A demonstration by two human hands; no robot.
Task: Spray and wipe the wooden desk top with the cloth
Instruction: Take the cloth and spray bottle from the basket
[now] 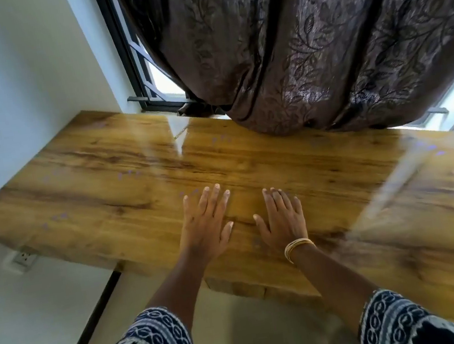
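Note:
The glossy wooden desk top stretches from the left wall to the right edge of view. My left hand lies flat on the wood near the front edge, fingers straight and spread. My right hand lies flat beside it, a short gap between the two, with thin gold bangles on the wrist. Neither hand holds anything. No cloth and no spray bottle are in view. The picture is blurred, most of all at the right.
A dark patterned curtain hangs over the back of the desk, in front of a black-framed window. A white wall bounds the desk on the left. Below the desk's left end sits a wall socket.

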